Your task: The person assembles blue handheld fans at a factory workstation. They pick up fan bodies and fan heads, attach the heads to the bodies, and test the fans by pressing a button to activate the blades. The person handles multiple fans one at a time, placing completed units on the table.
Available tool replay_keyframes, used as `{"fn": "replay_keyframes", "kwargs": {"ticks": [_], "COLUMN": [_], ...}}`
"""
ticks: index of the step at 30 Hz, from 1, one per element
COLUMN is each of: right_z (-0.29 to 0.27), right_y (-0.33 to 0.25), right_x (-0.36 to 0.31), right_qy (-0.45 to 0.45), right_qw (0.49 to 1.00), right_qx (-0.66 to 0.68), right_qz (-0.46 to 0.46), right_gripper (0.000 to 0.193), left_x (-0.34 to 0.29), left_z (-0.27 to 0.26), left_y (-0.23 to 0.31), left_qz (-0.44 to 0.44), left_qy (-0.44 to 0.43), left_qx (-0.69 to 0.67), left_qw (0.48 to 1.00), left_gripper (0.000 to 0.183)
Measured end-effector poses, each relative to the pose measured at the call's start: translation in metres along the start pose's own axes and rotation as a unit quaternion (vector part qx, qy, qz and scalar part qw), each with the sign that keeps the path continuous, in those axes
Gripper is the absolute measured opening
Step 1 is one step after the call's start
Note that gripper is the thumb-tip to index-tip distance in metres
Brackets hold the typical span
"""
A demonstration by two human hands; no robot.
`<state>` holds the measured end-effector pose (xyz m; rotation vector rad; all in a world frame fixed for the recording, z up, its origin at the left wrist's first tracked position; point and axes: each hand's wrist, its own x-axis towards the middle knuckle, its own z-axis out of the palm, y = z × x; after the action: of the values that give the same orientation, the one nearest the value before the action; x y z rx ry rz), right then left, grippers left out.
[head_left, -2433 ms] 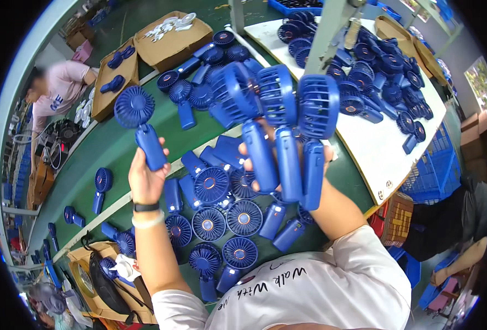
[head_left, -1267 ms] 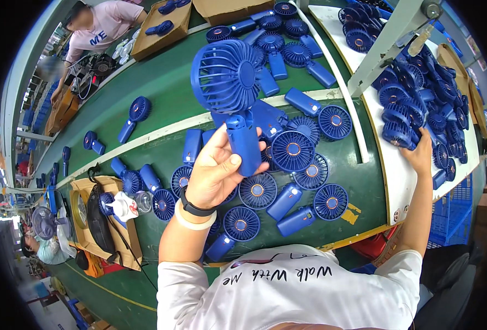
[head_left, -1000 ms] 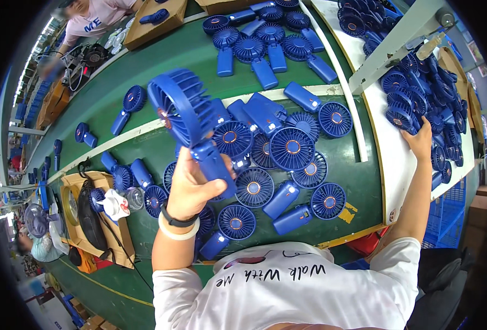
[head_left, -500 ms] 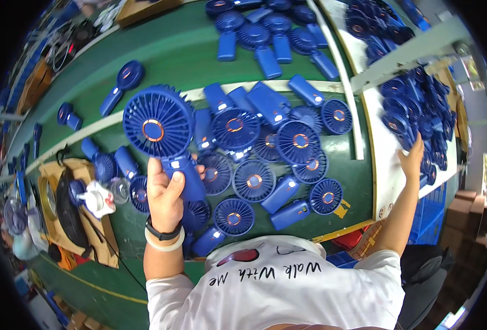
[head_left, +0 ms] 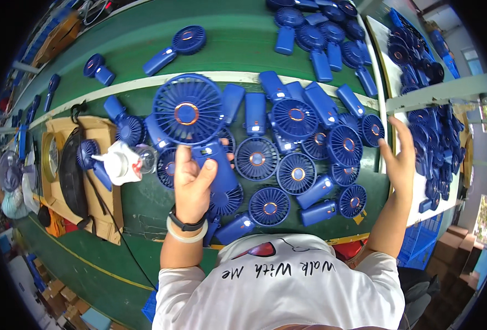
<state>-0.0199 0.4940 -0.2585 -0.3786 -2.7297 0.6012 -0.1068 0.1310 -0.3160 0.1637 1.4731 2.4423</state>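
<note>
My left hand (head_left: 195, 179) is closed round the handle of a blue handheld fan (head_left: 187, 113), raised over the green table with its round grille upward. Copper-coloured trim rings the middle of the grille. On the right, my right hand (head_left: 400, 159) has its fingers apart and nothing in them. It hovers at the border between the green table and a white surface heaped with blue fans (head_left: 438, 137). Several similar fans (head_left: 297, 173) lie in a loose cluster between my hands, some overlapping. Part of that cluster is hidden behind the held fan and my left hand.
Beyond a pale rail (head_left: 139, 88) runs a green conveyor belt (head_left: 232, 60) carrying more fans. An open cardboard box (head_left: 108, 212) with a black pouch sits at left, beside a white container (head_left: 121, 164). A grey metal bar (head_left: 447, 94) crosses the right side.
My right hand has drawn back leftward from the heaped fans, empty, its fingers spreading. My left hand keeps hold of its fan. The whole view has shifted, moving the table contents rightward in the picture.
</note>
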Motion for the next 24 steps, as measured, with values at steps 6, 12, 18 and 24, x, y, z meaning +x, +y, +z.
{"fn": "replay_keyframes", "kwargs": {"ticks": [6,12,18,24], "right_z": [0.055,0.073,0.075,0.126], "right_y": [-0.077,-0.110,-0.128,-0.103], "right_x": [0.029,0.033,0.055,0.085], "right_qy": [-0.190,-0.307,-0.348,-0.281], "right_qw": [0.966,0.922,0.894,0.870], "right_qx": [0.062,-0.044,0.025,-0.142], "right_qz": [-0.164,-0.233,-0.280,-0.380], "right_gripper": [0.061,0.067,0.062,0.058], "left_x": [-0.003,-0.002,0.001,0.004], "left_z": [-0.009,-0.011,-0.016,-0.018], "left_y": [-0.002,0.000,-0.001,-0.002], "left_qz": [-0.017,0.002,-0.001,-0.011], "left_qy": [-0.019,-0.028,-0.009,-0.007], "left_qx": [-0.049,-0.061,-0.075,-0.069], "left_qw": [0.998,0.998,0.997,0.998], "left_gripper": [0.039,0.043,0.041,0.043]}}
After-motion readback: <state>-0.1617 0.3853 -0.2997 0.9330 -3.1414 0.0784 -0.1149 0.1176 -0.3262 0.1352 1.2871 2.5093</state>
